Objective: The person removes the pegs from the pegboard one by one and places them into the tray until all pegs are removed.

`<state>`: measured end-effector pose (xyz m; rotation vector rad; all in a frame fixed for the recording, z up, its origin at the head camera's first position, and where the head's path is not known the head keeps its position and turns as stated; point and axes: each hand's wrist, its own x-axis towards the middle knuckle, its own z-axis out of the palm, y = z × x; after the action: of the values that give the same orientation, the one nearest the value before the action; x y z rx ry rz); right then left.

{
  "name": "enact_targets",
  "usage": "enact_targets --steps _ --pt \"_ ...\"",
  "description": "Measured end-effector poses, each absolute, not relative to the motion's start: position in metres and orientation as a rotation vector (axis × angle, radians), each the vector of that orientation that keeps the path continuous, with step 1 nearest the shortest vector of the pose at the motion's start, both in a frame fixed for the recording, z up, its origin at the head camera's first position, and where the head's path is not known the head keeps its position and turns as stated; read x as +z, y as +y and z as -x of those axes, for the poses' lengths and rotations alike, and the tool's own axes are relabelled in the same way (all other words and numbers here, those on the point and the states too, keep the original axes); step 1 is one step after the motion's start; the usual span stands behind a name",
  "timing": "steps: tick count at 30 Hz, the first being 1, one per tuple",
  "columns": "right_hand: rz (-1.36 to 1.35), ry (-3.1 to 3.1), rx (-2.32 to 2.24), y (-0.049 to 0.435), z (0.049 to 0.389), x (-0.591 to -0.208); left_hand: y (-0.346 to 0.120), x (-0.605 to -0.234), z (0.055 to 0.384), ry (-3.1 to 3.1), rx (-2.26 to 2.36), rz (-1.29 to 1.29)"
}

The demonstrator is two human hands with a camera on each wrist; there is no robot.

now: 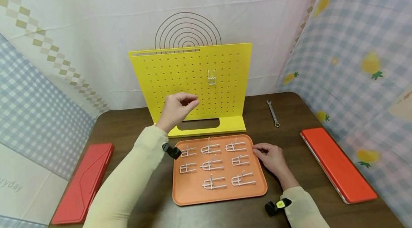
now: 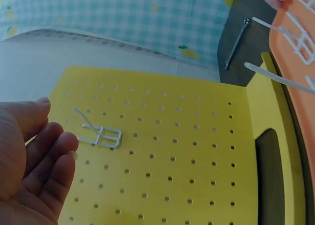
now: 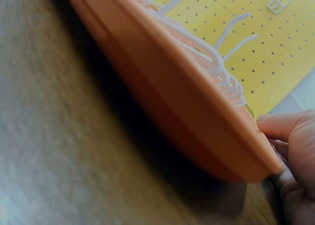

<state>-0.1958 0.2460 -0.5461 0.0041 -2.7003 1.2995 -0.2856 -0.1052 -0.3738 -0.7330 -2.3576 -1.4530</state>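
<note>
My left hand (image 1: 178,109) hovers in front of a yellow pegboard (image 1: 180,77), its thumb and fingertips apart and nothing between them. In the left wrist view its fingers (image 2: 51,161) are loosely bent. One white wire pegboard hook (image 1: 211,77) hangs on the board, right of and above that hand; the hook (image 2: 103,137) shows beyond the fingertips in the left wrist view. My right hand (image 1: 270,156) pinches the right rim of an orange tray (image 1: 193,199), with a fingertip on the rim (image 3: 263,131) and other fingers lower at its side. Several white wire hooks (image 1: 210,164) lie on the tray.
A wrench (image 1: 273,114) lies on the dark wooden table (image 1: 154,199) right of the pegboard. Flat red cases lie at the left (image 1: 84,183) and right (image 1: 338,163). Patterned cloth (image 1: 96,6) hangs behind and on both sides.
</note>
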Motion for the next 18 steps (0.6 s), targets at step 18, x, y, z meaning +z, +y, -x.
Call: enact_targets --steps 18 --pt "-0.005 -2.696 1.294 0.245 0.196 -0.546 -0.049 -0.364 0.341 -2.341 -1.798 0.503"
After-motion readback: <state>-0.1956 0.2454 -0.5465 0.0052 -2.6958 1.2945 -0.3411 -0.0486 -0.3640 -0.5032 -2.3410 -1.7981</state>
